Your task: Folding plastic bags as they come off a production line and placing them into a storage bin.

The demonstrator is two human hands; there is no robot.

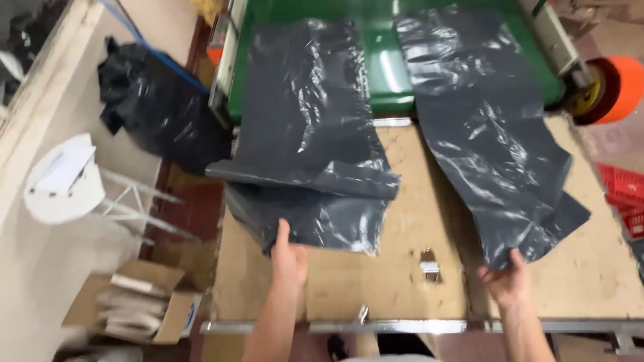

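My left hand [290, 255] sits closest to me, near the front edge of the wooden table [402, 268], with the thumb up over the near edge of the left dark grey plastic bag [308, 134] and the fingers tucked under it, so the hand is clamped on the film; that bag's near end is folded over on itself in a doubled flap just beyond my knuckles, toward the table's left edge; from there the sheet runs away from me, up and onto the green conveyor belt [389, 67] at the table's far edge. My right hand [511, 278] is near the front edge too, further right, its fingers closed on the near corner of the right dark grey plastic bag [483, 121]; that sheet stretches away from my hand, slanting across the table and onto the same belt, lying beside the left one without touching it. Between my two hands a small metal bracket [429, 266] stands on the bare wood; off the table's left edge a white stool [64, 181] and an open cardboard box [137, 305] sit on the floor; an orange roll [614, 87] hangs past the far right corner.
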